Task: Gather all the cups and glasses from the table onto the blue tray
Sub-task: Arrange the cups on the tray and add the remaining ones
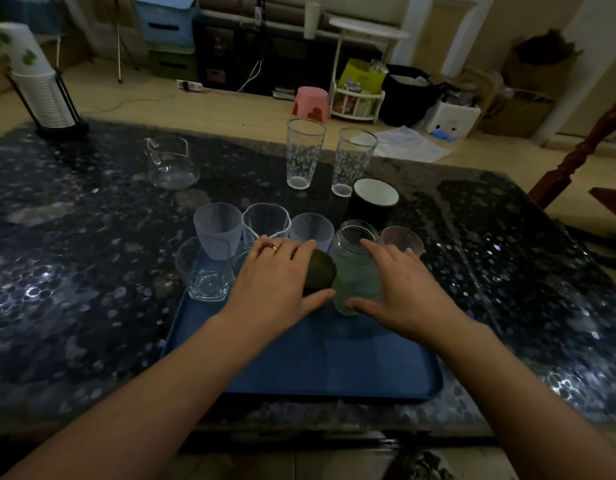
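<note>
— Blue plastic, that tray, and it's filling from the far end: frosted tumblers, a clear faceted glass, all crowding together.

— What are the hands doing?

— The left hand is curling over a dark rounded cup, thumb underneath. The right hand is wrapping a pale green glass jar, fingers spread round its side. Both seem to be resting on the tray, though the light is dim and I can't be sure.

— And what's waiting?

— Two tall patterned glasses, a black mug and a glass jug are standing on the dark table beyond.

— Trouble?

— Likely knocking. The jar and cup are touching their neighbours, so a nudge could be tipping that pinkish glass off the edge.
</note>
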